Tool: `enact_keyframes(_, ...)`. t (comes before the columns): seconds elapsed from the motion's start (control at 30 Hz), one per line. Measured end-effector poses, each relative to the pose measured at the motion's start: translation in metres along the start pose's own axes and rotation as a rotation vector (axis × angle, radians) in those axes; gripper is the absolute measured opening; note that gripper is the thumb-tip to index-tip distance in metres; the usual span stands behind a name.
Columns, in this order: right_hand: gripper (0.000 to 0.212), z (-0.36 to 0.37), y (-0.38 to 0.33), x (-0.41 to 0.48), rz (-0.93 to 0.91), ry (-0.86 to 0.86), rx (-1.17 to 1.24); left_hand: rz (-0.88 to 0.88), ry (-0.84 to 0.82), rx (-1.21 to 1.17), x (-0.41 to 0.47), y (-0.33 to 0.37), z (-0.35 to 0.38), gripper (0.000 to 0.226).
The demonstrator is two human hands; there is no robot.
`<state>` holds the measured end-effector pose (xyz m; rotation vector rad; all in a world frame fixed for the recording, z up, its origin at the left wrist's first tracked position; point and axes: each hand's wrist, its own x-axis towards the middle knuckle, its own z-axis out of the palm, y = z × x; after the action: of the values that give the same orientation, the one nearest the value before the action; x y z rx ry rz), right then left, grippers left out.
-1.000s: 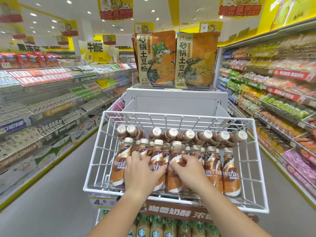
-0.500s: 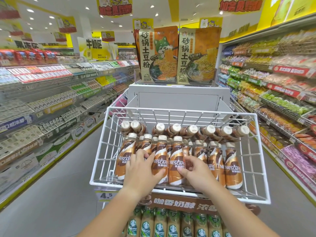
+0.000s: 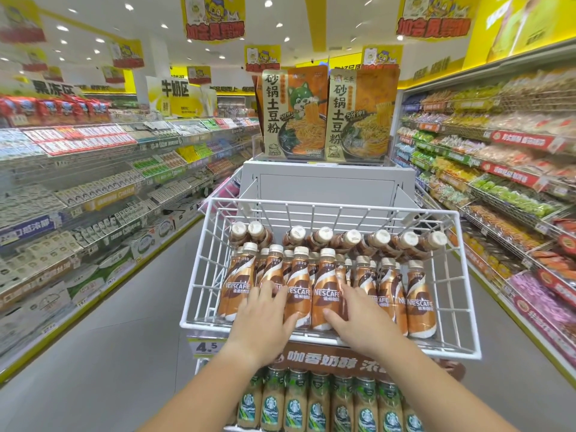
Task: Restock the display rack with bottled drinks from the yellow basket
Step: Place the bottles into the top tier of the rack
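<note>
A white wire rack basket (image 3: 330,202) holds brown Nescafe bottles. Several stand upright in the front rows (image 3: 419,304), and a row lies on its side at the back (image 3: 349,240). My left hand (image 3: 265,316) rests with straight fingers on the upright bottles left of centre, its thumb against the bottle beside it. My right hand (image 3: 358,316) lies with straight fingers on the bottles right of centre, its thumb touching a middle bottle (image 3: 324,297). The yellow basket is out of view.
Starbucks bottles (image 3: 318,406) fill the shelf below, under a brown sign and a 4.5 price tag (image 3: 207,347). Two noodle packs (image 3: 327,113) stand on top of the rack. Stocked shelves line the aisle on the left (image 3: 93,182) and the right (image 3: 514,182).
My hands have moved apart from the middle bottles, which now show upright between them. The view has shifted down a little, showing more of the lower shelf.
</note>
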<state>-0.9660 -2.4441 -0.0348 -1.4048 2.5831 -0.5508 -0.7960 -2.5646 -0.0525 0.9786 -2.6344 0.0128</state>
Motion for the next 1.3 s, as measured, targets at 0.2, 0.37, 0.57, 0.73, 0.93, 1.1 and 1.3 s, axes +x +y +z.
enact_keyframes(0.2,0.091,0.006,-0.014,-0.033,-0.048,0.074,-0.380,0.074,-0.078,0.084,-0.028,-0.009,-0.013,0.073)
enact_keyframes(0.37,0.088,0.007,-0.017,-0.068,-0.026,0.067,-0.469,0.117,-0.089,0.107,-0.042,-0.017,-0.017,0.082)
enact_keyframes(0.57,0.087,0.017,-0.016,-0.128,-0.039,0.118,-0.465,0.127,-0.071,0.140,-0.095,-0.010,-0.035,0.089)
enact_keyframes(0.73,0.087,0.030,-0.014,-0.178,-0.049,0.104,-0.445,0.104,-0.093,0.177,-0.157,0.000,-0.052,0.085)
enact_keyframes(0.93,0.086,0.063,-0.001,-0.253,-0.072,0.036,-0.419,0.065,-0.180,0.175,-0.241,0.018,-0.039,0.085)
enact_keyframes(1.1,0.086,0.108,0.016,-0.302,-0.056,-0.057,-0.397,0.068,-0.253,0.136,-0.302,0.027,-0.002,0.084)
enact_keyframes(1.3,0.084,0.189,0.036,-0.316,-0.037,-0.164,-0.374,0.037,-0.365,0.114,-0.340,0.002,0.071,0.083)
